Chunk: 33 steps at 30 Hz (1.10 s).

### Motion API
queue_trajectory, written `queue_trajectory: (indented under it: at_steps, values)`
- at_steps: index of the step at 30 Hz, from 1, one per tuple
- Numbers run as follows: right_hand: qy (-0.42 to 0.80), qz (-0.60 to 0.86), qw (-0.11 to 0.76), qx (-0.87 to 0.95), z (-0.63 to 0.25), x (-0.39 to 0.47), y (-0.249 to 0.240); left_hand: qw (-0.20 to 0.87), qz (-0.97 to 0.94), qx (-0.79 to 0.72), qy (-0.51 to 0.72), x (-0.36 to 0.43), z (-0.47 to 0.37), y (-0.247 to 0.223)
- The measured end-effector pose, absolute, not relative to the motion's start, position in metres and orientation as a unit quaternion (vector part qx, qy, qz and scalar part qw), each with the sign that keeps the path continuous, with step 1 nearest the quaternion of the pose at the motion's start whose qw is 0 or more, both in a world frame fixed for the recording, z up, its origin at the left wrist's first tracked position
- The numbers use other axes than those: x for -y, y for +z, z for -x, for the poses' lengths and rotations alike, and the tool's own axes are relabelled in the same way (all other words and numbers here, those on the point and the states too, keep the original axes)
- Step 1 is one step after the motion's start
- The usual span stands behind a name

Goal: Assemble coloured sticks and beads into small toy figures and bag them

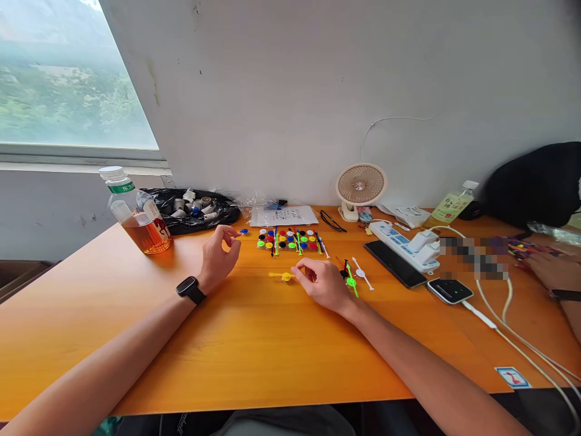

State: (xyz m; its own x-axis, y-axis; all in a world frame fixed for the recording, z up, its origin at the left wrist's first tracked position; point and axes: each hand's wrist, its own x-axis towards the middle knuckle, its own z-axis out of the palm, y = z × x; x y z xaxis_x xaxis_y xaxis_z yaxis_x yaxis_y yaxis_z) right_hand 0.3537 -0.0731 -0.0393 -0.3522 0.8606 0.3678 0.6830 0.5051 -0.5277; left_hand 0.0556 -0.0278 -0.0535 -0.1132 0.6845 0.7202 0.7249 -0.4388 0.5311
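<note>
wide tabletop separates right hand, at yellow spinner, from near edge.

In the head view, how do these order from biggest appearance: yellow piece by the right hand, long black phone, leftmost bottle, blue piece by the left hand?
1. Leftmost bottle
2. Black phone
3. Yellow piece
4. Blue piece
This is apparent size only.

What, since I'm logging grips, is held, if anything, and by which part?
The right hand apparently pinches the yellow piece by its right end; whether the left hand holds the blue piece is unclear.
</note>
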Motion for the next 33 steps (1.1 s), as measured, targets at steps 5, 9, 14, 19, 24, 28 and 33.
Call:
queue_trajectory:
  at_steps: [5, 9, 14, 19, 24, 28, 33]
  values:
    - [0.148, 0.468, 0.306, 0.816, -0.354, 0.074, -0.039, 0.049, 0.672, 0.505, -0.539, 0.024, -0.056, -0.057]
    - [0.152, 0.462, 0.309, 0.818, -0.354, 0.074, -0.039, 0.046, 0.685, 0.481, -0.545, 0.016, -0.054, -0.064]
    - [0.152, 0.452, 0.306, 0.824, -0.353, 0.075, -0.038, -0.028, 0.707, 0.470, -0.528, 0.008, -0.047, -0.073]
    - [0.155, 0.440, 0.303, 0.831, -0.353, 0.076, -0.038, -0.060, 0.684, 0.471, -0.554, -0.001, -0.042, -0.079]
    - [0.159, 0.398, 0.311, 0.848, -0.353, 0.076, -0.041, -0.136, 0.659, 0.494, -0.551, -0.003, -0.041, -0.082]
    - [0.121, 0.331, 0.348, 0.869, -0.353, 0.077, -0.040, -0.158, 0.674, 0.510, -0.510, 0.001, -0.041, -0.081]
    - [0.107, 0.282, 0.355, 0.885, -0.350, 0.081, -0.035, -0.102, 0.700, 0.510, -0.490, 0.000, -0.041, -0.080]
